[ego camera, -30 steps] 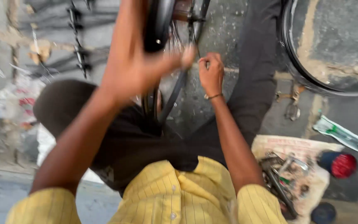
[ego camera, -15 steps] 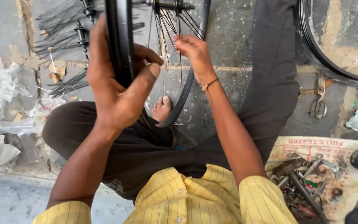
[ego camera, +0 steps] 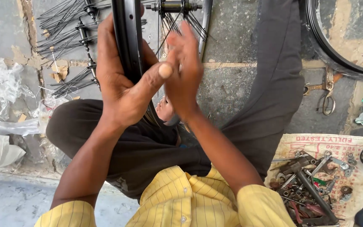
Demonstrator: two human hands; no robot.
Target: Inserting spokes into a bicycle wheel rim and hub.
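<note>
1. Black bicycle wheel rim [ego camera: 127, 38] stands on edge at upper centre of the frame, its hub and axle [ego camera: 174, 6] at the top edge with thin spokes [ego camera: 169, 25] fanning down from it

2. Left hand [ego camera: 122, 82] is wrapped around the rim, fingers behind it and thumb across the front; the grip is closed on the rim

3. Right hand [ego camera: 185, 71] sits just right of the rim, among the spokes, fingers extended and close together; the hand is blurred, so whether it pinches a spoke cannot be told

4. Thumb of the left hand touches or nearly touches the right hand at centre frame

5. Person is seated on the stone floor [ego camera: 232, 80], in dark trousers [ego camera: 269, 92] and a yellow striped shirt [ego camera: 181, 201]; a bare foot [ego camera: 166, 110] shows below the hands, beside the lower part of the rim

6. Loose bundle of spokes [ego camera: 68, 46] lies at upper left on the floor

7. Second wheel with tyre [ego camera: 328, 54] curves across the upper right corner; scissors [ego camera: 327, 98] lie beneath it

8. Printed sack cloth [ego camera: 311, 145] at lower right carries a heap of spanners and small metal parts [ego camera: 307, 185]

9. Crumpled clear plastic [ego camera: 1, 88] occupies the left edge
</note>
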